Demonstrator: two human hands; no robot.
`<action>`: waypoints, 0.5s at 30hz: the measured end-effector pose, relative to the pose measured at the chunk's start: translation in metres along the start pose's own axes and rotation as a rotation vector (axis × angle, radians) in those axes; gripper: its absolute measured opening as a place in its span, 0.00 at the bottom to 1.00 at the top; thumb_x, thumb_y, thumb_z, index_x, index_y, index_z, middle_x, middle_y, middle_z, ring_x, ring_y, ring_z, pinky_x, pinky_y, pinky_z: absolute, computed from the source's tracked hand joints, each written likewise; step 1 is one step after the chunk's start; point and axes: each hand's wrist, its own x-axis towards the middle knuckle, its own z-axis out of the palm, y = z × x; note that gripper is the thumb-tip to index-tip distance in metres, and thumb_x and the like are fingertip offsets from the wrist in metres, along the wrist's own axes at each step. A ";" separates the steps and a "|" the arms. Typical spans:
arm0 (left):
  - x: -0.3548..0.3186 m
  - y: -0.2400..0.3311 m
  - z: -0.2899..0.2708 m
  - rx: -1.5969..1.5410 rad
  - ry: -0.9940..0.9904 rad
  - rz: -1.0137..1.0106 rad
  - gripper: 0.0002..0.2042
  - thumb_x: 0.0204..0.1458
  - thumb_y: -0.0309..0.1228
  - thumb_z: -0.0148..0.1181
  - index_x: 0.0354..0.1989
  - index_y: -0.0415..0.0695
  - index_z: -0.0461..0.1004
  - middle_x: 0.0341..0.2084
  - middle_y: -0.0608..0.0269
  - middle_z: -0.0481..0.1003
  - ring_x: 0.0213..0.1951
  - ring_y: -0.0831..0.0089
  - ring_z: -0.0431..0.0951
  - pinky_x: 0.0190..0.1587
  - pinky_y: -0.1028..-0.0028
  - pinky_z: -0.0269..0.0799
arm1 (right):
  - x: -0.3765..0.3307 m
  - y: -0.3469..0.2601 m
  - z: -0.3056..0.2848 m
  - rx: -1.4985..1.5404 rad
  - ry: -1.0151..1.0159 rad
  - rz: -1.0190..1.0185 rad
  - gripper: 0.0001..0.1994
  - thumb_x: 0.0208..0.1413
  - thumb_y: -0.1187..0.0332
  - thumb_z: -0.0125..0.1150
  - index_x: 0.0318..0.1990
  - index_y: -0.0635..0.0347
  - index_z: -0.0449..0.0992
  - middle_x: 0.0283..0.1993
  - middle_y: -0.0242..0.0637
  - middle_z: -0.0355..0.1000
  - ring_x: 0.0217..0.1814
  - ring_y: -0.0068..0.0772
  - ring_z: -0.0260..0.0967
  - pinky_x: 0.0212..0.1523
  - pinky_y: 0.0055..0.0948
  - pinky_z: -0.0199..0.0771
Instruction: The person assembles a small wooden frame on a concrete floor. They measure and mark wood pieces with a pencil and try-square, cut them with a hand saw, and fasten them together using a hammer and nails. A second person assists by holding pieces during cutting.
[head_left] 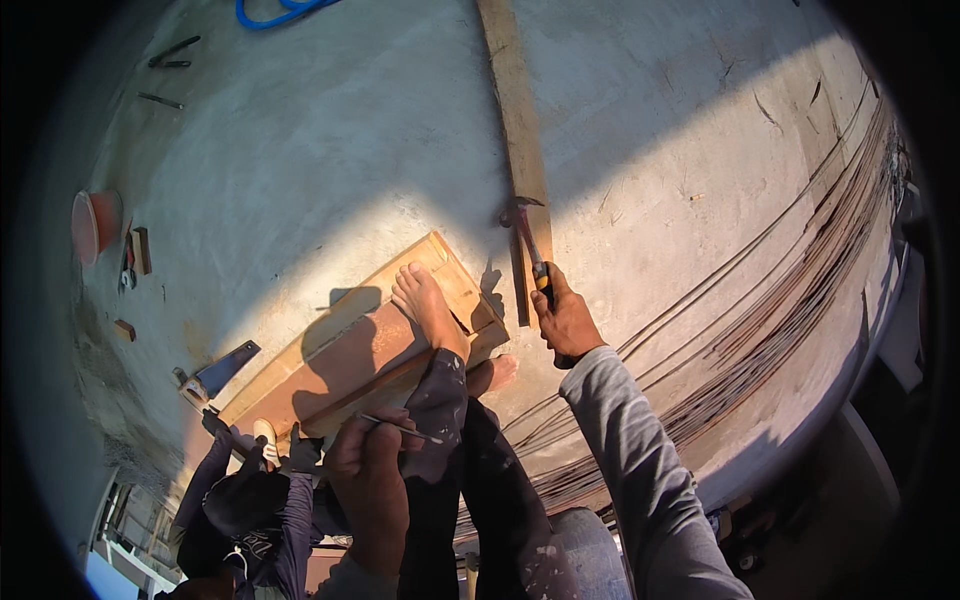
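My right hand (568,318) is closed around the handle of a claw hammer (527,232), whose head hangs over a long plank (510,95) on the floor. In front of my body, my left hand (368,480) pinches a thin, pointed grey rod (412,431); I cannot tell whether it is a nail. Beyond that hand lies a long wooden form (350,358) with a reddish-brown panel and pale boards along its sides. One of my bare feet (425,305) rests on the form, the other (493,374) beside it.
A co-worker (245,505) in dark gloves crouches at the form's near left end, beside a handsaw (228,368). Long thin rods (790,315) lie bundled on the right. An orange bucket (95,227), pliers (128,265) and wood offcuts (141,250) sit at left; a blue hose (275,20) is far off.
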 end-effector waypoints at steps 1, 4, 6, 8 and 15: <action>0.023 -0.009 -0.001 -0.035 0.004 0.070 0.07 0.60 0.21 0.52 0.38 0.34 0.78 0.29 0.62 0.78 0.31 0.78 0.78 0.38 0.78 0.74 | 0.006 -0.004 -0.010 -0.168 -0.009 -0.076 0.26 0.65 0.65 0.51 0.67 0.63 0.56 0.36 0.66 0.76 0.40 0.67 0.77 0.42 0.52 0.78; 0.125 -0.047 0.003 0.065 0.030 0.194 0.07 0.61 0.22 0.54 0.38 0.34 0.78 0.29 0.63 0.79 0.31 0.78 0.78 0.38 0.79 0.74 | 0.020 -0.016 -0.028 -0.440 -0.118 -0.075 0.28 0.64 0.66 0.51 0.68 0.69 0.54 0.36 0.68 0.76 0.40 0.68 0.77 0.43 0.54 0.78; 0.194 -0.073 0.009 0.080 0.039 0.245 0.07 0.60 0.24 0.55 0.37 0.34 0.78 0.30 0.63 0.79 0.32 0.77 0.79 0.39 0.77 0.74 | 0.025 -0.020 -0.033 -0.484 -0.154 -0.037 0.29 0.64 0.67 0.51 0.69 0.70 0.54 0.36 0.68 0.76 0.40 0.69 0.77 0.43 0.54 0.78; 0.247 -0.097 0.017 0.137 0.025 0.226 0.08 0.60 0.26 0.55 0.37 0.35 0.78 0.31 0.63 0.79 0.33 0.77 0.79 0.39 0.76 0.75 | 0.028 -0.022 -0.035 -0.477 -0.160 -0.044 0.31 0.64 0.66 0.51 0.70 0.72 0.53 0.37 0.68 0.76 0.40 0.69 0.76 0.44 0.54 0.78; 0.307 -0.149 0.041 0.231 0.058 -0.013 0.08 0.60 0.28 0.54 0.37 0.37 0.78 0.31 0.63 0.79 0.34 0.76 0.79 0.40 0.75 0.77 | 0.036 -0.029 -0.050 -0.512 -0.219 -0.063 0.31 0.63 0.67 0.53 0.70 0.73 0.54 0.33 0.67 0.76 0.37 0.70 0.76 0.40 0.54 0.78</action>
